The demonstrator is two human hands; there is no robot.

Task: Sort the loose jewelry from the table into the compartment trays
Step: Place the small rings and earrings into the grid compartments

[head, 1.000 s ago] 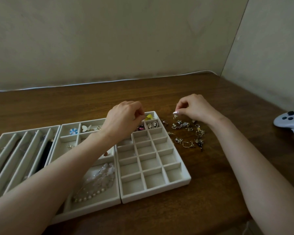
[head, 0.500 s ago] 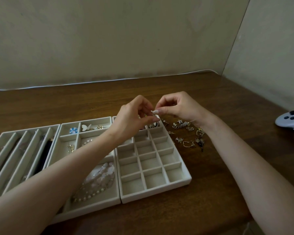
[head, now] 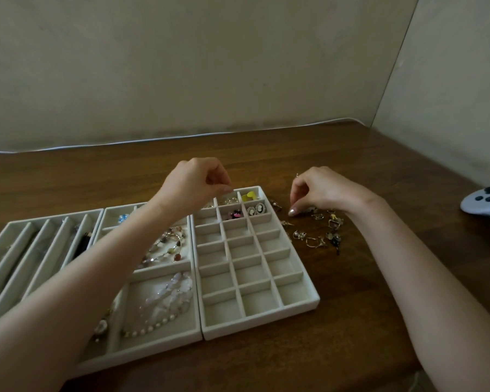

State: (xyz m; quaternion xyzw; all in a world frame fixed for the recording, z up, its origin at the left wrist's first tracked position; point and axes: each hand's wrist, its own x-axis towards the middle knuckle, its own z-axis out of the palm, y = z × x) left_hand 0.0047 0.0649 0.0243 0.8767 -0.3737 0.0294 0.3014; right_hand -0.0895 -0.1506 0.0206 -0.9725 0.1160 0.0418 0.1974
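Left forearm (head: 96, 267) and right forearm (head: 425, 264), bare along their whole visible length; left hand (head: 194, 183) bare, over the compartment tray (head: 260, 329); right hand (head: 320, 190) beside that tray, thumbnail (head: 292, 212) long, rounded, pale glossy polish

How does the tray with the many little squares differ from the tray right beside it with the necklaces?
The grid tray is cut into many small cells; the middle tray has a few larger compartments. The grid tray is mostly empty, with small pieces only in its far rows; the middle tray holds long beaded strands in its big sections. Both are pale and shallow, and sit edge to edge on the wooden table.
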